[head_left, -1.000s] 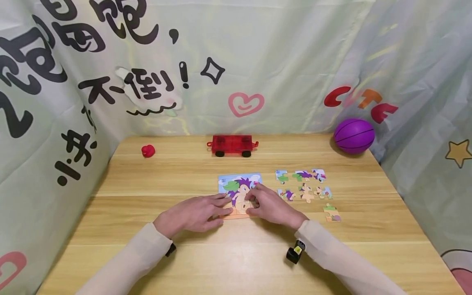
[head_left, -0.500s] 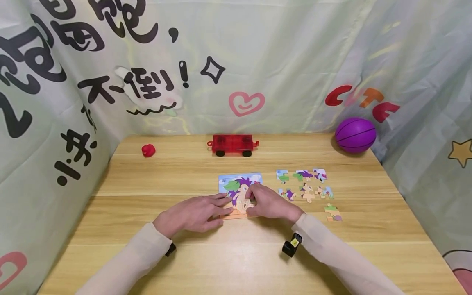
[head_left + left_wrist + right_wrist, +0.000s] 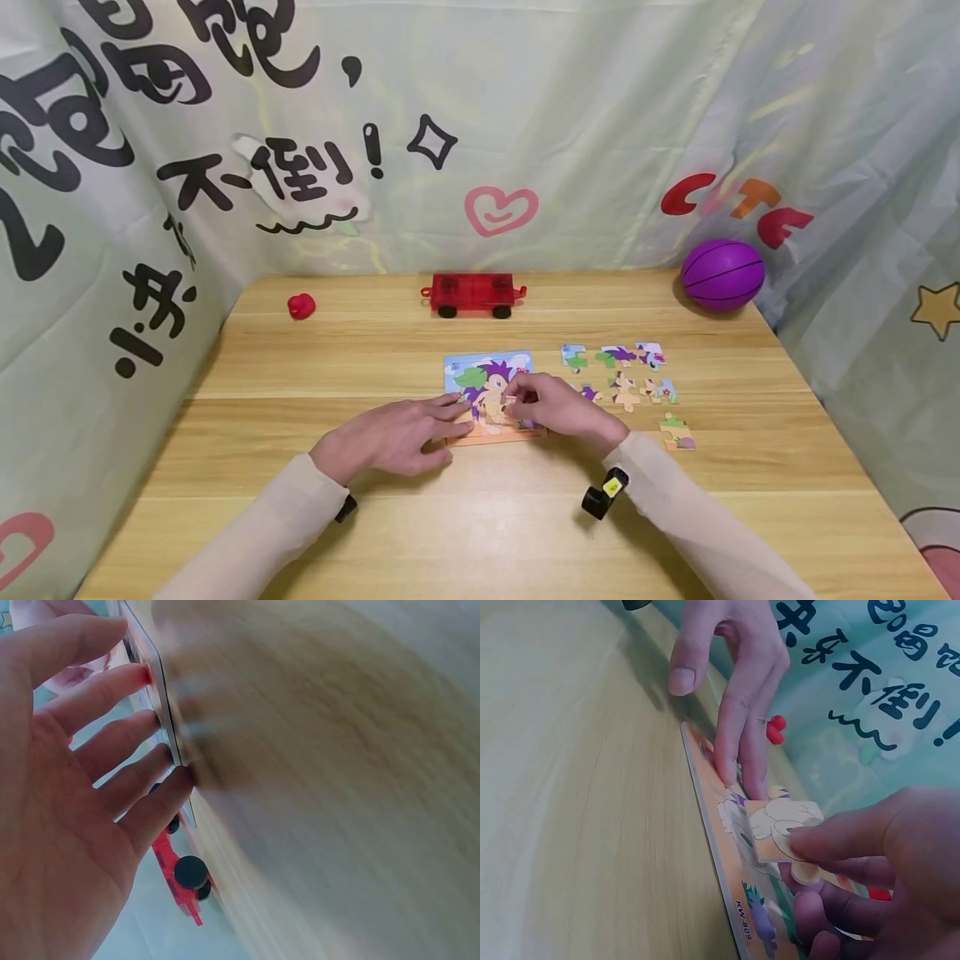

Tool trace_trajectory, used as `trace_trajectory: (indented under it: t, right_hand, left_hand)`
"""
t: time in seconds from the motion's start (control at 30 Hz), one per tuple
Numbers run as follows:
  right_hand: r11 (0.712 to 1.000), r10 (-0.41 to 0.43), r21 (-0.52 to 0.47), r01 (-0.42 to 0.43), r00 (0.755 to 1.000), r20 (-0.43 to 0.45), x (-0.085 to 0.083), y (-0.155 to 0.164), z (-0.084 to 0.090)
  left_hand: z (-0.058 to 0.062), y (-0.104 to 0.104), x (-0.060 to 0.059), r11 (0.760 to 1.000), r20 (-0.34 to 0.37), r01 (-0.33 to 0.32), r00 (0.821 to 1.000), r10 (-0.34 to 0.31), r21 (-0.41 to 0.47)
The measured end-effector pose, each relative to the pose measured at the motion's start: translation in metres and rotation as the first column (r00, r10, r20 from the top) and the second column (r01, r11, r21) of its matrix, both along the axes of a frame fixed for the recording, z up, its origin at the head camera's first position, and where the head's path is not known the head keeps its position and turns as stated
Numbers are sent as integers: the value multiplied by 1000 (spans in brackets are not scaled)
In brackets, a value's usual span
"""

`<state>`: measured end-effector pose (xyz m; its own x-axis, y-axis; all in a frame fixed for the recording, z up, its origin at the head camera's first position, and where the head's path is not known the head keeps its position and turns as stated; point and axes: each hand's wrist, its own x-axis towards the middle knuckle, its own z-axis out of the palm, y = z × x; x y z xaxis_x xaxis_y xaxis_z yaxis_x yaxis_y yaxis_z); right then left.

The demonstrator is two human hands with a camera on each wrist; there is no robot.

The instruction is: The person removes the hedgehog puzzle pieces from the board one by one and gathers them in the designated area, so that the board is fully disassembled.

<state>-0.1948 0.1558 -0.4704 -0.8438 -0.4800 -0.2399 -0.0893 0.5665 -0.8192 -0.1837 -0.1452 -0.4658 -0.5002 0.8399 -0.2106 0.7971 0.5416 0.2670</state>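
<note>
A puzzle board [image 3: 501, 357] printed with a purple-haired hedgehog lies flat on the wooden table. My left hand [image 3: 393, 435] rests its extended fingertips on the board's left side; the left wrist view shows those fingers [image 3: 112, 742] spread along the board's edge. Over the board's lower right part, my right hand [image 3: 561, 408] pinches a jigsaw piece [image 3: 780, 829] between thumb and fingers. That piece is cream and orange with line drawing and a rounded knob, and sits tilted close over the picture. A carrot-like purple print [image 3: 759, 913] shows on the board beside it.
Several loose jigsaw pieces lie right of the board, among them a blue-green one [image 3: 574, 357], a cream one [image 3: 624, 392] and a green-orange one [image 3: 677, 432]. Farther back are a red toy wagon [image 3: 472, 295], a purple ball [image 3: 722, 276] and a small red object [image 3: 302, 307].
My right hand has shifted slightly right and away from me with the piece, uncovering the board's lower right corner. The left hand has stayed in place.
</note>
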Motion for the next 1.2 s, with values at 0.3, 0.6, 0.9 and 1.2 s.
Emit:
trace_trajectory:
  t: [0.3,0.6,0.9,1.2]
  right_hand:
    - [999,-43,-18,43,999,-17,7,24,7]
    - [997,-74,-23,73,995,-74,18,64,12]
    - [994,-73,-89,62,989,-128,38,118,10]
    - [993,-112,-59,103,975,-193,53,166,10]
  left_hand:
    - [0,1,0,1000,-17,1,1000,-1,-12]
    - [2,1,1,1000,-8,0,1000,0,-4]
    - [1,1,1,1000,10,-10,1000,10,18]
    - [2,3,1,1000,10,-8,1000,8,20]
